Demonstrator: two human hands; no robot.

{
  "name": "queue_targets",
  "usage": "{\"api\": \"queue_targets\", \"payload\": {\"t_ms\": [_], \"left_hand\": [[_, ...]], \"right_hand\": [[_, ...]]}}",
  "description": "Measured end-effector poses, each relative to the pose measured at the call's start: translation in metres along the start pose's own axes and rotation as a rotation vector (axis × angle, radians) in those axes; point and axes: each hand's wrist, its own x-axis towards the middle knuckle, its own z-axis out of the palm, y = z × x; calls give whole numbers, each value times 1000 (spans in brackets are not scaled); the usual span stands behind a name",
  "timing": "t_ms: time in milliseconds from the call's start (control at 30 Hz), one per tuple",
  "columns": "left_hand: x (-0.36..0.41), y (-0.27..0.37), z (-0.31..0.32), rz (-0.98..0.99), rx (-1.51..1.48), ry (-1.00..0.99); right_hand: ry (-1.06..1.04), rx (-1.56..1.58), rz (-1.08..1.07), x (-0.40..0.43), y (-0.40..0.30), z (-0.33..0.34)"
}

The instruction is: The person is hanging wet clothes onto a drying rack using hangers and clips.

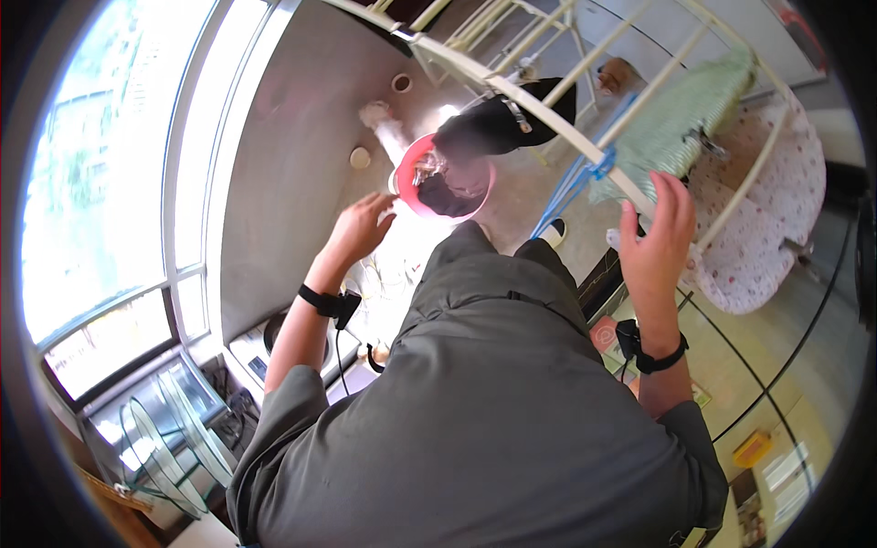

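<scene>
My left hand (360,226) hangs in the air left of a pink basin (407,171) and holds nothing, its fingers slightly bent. Dark cloth (445,195) lies inside the basin. My right hand (659,229) is raised at the cream metal rail (575,137) of a rack, thumb and fingers apart; whether it touches the rail I cannot tell. Blue cord (603,164) is tied round that rail. A black cloth (503,123) hangs by a clip from the rack, above the basin. Pale green cloth (685,123) and white patterned cloth (767,240) hang farther right.
Tall windows (103,171) run along the left side. At the lower left stands a fan-like wire and disc object (164,445). Black cables (760,383) cross the right side, near a yellow object (752,449). A brown animal, perhaps a dog (614,74), is beyond the rack.
</scene>
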Motion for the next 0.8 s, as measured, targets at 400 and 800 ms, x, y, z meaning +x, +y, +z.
{"api": "queue_targets", "payload": {"t_ms": [400,800], "left_hand": [[-94,-241,142,-245,-228,-285],[-193,-405,263,-724,-577,-175]], "right_hand": [[-711,509,-7,-2,-189,173],[-1390,369,263,-174,-169,631]]}}
